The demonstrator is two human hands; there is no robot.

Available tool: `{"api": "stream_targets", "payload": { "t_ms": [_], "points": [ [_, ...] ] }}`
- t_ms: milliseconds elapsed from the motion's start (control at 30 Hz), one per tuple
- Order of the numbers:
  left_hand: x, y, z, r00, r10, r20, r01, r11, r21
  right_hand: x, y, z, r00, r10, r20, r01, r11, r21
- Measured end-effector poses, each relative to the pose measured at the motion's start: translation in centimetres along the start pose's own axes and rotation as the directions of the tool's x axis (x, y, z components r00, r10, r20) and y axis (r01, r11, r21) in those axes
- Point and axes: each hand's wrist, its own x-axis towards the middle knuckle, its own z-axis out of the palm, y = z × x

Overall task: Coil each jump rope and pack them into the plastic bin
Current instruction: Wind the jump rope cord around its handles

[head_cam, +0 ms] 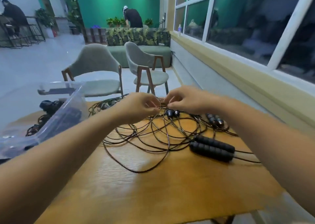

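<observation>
Black jump ropes (153, 135) sprawl tangled on the wooden table (153, 198) | left hand (139, 107) and right hand (183, 99) each pinch a strand at the far edge | step: likely teasing one rope free, no coil formed yet | next: draw it clear, loop it, carry left to plastic bin (71, 102)

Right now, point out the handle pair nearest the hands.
The handle pair just below the right hand; the front pair and right-side pair lie farther off.
</observation>
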Motion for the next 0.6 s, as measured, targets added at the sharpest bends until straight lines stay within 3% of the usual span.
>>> {"api": "stream_targets", "payload": {
  "t_ms": [367, 500, 600],
  "points": [
    [2.7, 4.5, 12.1, 0.986, 0.134, 0.102, -0.135, 0.991, -0.002, -10.4, 11.8, 4.5, 0.965, 0.264, 0.003, -0.264, 0.965, -0.007],
    [4.0, 5.1, 16.0, 0.966, 0.194, 0.168, -0.206, 0.977, 0.057, -11.8, 13.9, 6.8, 0.962, 0.272, 0.018, -0.271, 0.962, -0.046],
    [5.0, 5.7, 18.3, 0.950, 0.248, 0.190, -0.270, 0.958, 0.099, -12.4, 14.8, 7.3, 0.959, 0.284, -0.002, -0.284, 0.958, 0.032]
  ]
}}
